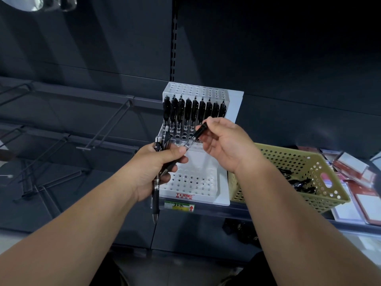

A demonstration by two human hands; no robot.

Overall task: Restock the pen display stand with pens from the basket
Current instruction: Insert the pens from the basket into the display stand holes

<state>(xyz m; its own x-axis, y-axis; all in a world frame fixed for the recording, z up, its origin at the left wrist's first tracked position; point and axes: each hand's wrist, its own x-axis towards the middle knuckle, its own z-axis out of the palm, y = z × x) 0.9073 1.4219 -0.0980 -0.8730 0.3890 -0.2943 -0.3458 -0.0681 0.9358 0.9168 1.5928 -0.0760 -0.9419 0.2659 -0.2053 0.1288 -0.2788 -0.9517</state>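
Observation:
A white tiered pen display stand (233,104) sits on the shelf, its middle tier filled with a row of black pens (193,110); the lower tier's holes (191,180) are bare. My left hand (156,168) grips a bundle of black pens (156,195) in front of the stand. My right hand (222,145) pinches a single black pen (195,135) by its upper end; its lower end touches my left thumb. To the right stands a tan perforated basket (321,182) holding more black pens (299,182).
Dark metal peg hooks (107,124) jut from the shelving on the left. Red and white boxed items (354,174) lie right of the basket. A green and yellow price label (181,206) sits on the shelf edge under the stand.

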